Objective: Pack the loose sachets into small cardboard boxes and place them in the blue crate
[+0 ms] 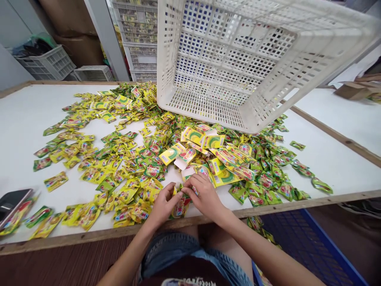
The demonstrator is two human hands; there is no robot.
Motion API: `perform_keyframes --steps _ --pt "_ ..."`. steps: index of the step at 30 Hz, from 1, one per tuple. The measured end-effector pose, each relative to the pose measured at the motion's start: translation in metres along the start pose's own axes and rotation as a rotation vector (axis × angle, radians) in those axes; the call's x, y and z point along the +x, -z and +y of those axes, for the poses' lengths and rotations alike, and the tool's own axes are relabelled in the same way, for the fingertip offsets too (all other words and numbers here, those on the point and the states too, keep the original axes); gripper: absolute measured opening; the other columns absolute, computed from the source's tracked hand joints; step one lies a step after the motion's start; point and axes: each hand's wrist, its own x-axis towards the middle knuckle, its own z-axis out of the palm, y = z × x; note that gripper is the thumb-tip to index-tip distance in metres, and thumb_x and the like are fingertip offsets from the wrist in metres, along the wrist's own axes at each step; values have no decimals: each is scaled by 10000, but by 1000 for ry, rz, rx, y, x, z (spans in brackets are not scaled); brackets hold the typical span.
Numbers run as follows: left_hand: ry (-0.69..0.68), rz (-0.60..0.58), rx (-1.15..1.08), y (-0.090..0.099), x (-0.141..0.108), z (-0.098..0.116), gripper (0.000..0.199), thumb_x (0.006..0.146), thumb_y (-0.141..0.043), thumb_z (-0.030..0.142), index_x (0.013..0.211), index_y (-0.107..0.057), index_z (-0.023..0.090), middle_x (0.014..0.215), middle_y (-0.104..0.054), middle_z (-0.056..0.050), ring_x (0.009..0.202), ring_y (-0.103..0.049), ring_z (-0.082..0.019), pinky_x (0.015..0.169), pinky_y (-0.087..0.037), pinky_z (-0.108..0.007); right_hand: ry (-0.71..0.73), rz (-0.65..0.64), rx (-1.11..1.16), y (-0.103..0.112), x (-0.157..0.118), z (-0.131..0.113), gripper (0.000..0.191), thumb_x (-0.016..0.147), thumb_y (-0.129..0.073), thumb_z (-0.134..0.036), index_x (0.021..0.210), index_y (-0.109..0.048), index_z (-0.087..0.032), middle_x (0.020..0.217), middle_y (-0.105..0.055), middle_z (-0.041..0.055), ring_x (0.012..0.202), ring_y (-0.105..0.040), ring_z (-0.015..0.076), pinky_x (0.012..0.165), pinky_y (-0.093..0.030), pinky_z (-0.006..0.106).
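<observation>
At the table's front edge, my left hand (164,204) and my right hand (205,194) meet over a small green packet (181,207) with a red fruit print. Both thumbs and fingers close on its upper end; the fingers partly hide what they grip. Just beyond my hands lies a heap of flat yellow cartons (224,176), some with white flaps showing. Yellow packets (131,198) are spread to the left of my left hand. More green packets (264,180) are piled to the right of my right hand.
A large white plastic crate (214,107) stands tilted on the heap, its open side toward me. A phone (13,204) lies at the far left edge. Stacked white crates (139,39) stand behind the table. Below right is a blue crate (315,238).
</observation>
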Motion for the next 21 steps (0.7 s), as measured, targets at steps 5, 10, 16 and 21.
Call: perform_keyframes --steps 5,10,16,21 --pt "-31 245 120 -7 -4 3 123 799 -457 251 702 -472 175 643 -450 38 621 -448 -121 616 -379 -223 -44 45 71 -1 -4 -3 77 799 -589 -201 876 -584 -198 917 -539 56 922 -470 213 823 -373 363" --pt "-21 225 21 -8 -9 2 128 806 -479 289 755 -507 175 714 -529 13 707 -506 -144 680 -413 -240 -152 98 96 -12 -5 -4 56 774 -619 -194 826 -600 -189 979 -521 69 978 -448 222 861 -364 381" --pt "-23 56 -113 2 -17 -6 307 810 -513 361 1047 -545 168 1057 -613 -66 998 -538 -209 916 -385 -313 -84 -77 200 -8 -11 -3 233 845 -540 -265 637 -613 -190 1083 -548 53 1069 -436 220 919 -343 411" --pt "9 14 -93 5 -18 -10 319 812 -533 323 1085 -503 162 1091 -596 -95 1008 -543 -217 897 -409 -340 -205 28 492 -14 -27 2 294 818 -572 -254 1094 -477 -220 1049 -570 66 993 -534 187 857 -434 353"
